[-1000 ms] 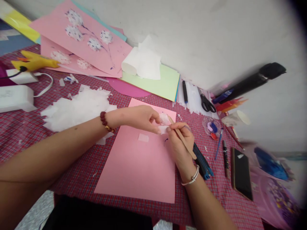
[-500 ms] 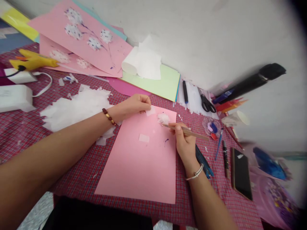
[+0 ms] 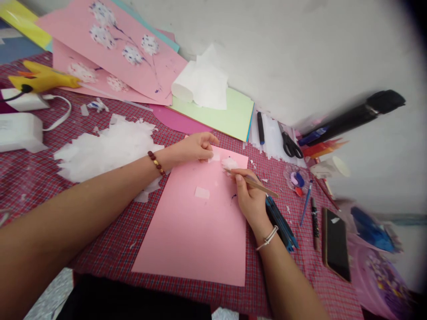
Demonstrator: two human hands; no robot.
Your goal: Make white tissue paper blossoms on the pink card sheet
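A pink sheet of paper (image 3: pixel 193 235) lies in front of me. My right hand (image 3: pixel 251 198) is closed round a flat wooden stick (image 3: pixel 260 185), whose narrow tip meets a small white tissue tuft (image 3: pixel 229 162) near the sheet's upper right. My left hand (image 3: pixel 198 147) hovers over the top edge, index finger and thumb apart. Beside its thumb is a small white tissue piece (image 3: pixel 214 158); whether they touch I cannot tell. Another tissue piece (image 3: pixel 202 193) lies flat mid-sheet, and a short dark painted mark (image 3: pixel 234 196) shows at the right.
Left of the sheet spreads a pile of tissue pieces (image 3: pixel 106 149). Behind are a tissue roll (image 3: pixel 200 84), pink sheets with white flowers (image 3: pixel 80 26) and a yellow glue gun (image 3: pixel 43 78). To the right sit scissors (image 3: pixel 291 144), a paint dish (image 3: pixel 296 178) and a phone (image 3: pixel 336 244).
The fingers of my left hand have parted beside the tissue piece. My right hand has shifted slightly left with the stick, its tip still at the tuft.
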